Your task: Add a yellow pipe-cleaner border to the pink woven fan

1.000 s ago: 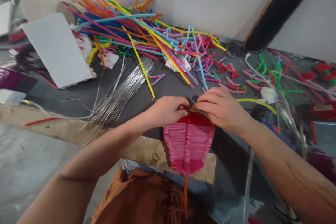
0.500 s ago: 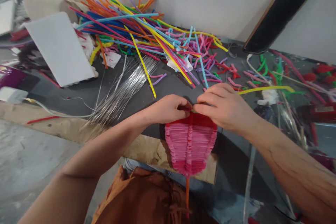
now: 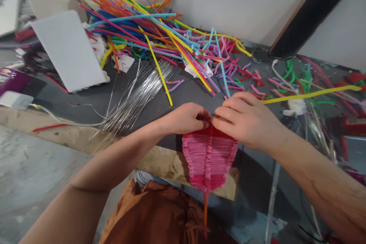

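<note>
A leaf-shaped piece made of pink and red pipe cleaners [image 3: 197, 156] hangs between my hands, with a ridge down its middle and an orange stem at its lower end. My left hand [image 3: 192, 117] is closed in a pinch on the red upper edge. Against it, fingertips nearly touching, my right hand [image 3: 243, 118] pinches at the same spot. A yellow pipe cleaner [image 3: 311, 94] runs out from behind the right hand's fingers toward the right. The fingers hide where it meets the piece.
Loose colourful pipe cleaners [image 3: 148, 34] are heaped against the wall. Thin metal wires [image 3: 143, 91] lie at the left, beside a white box-like object [image 3: 68, 51] and a white charger plug [image 3: 16, 100]. A phone [image 3: 309, 19] leans on the wall at the right.
The yellow pipe cleaner's free end has swung outward to the right and slightly up. Both hands keep their pinch at the red edge. The whole view has shifted slightly.
</note>
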The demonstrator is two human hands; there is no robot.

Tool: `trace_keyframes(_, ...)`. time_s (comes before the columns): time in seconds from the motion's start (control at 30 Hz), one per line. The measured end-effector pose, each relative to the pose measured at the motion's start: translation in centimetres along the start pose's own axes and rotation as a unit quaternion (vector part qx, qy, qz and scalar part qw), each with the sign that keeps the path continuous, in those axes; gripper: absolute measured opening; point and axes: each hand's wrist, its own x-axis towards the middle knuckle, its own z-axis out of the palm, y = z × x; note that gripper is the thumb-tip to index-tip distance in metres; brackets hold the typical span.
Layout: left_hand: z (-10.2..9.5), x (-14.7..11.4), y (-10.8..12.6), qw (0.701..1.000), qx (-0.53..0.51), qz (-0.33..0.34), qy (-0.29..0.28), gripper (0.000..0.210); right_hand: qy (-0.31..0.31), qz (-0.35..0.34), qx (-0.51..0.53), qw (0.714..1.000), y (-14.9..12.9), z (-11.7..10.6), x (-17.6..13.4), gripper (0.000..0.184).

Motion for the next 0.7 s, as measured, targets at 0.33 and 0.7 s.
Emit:
trace_keyframes(0.33, 0.0, 0.0, -0.1, 1.0, -0.02, 0.009, 0.002, 0.028, 0.008, 0.048, 0.074, 0.996, -0.2, 0.6, -0.5, 0.029)
trace_keyframes(0.7, 0.6, 0.1, -0.5, 0.999, -0.017, 0.015, 0.038, 0.024, 0.071, 0.136, 0.193, 0.969, -1.0, 2.2, -1.9, 0.022)
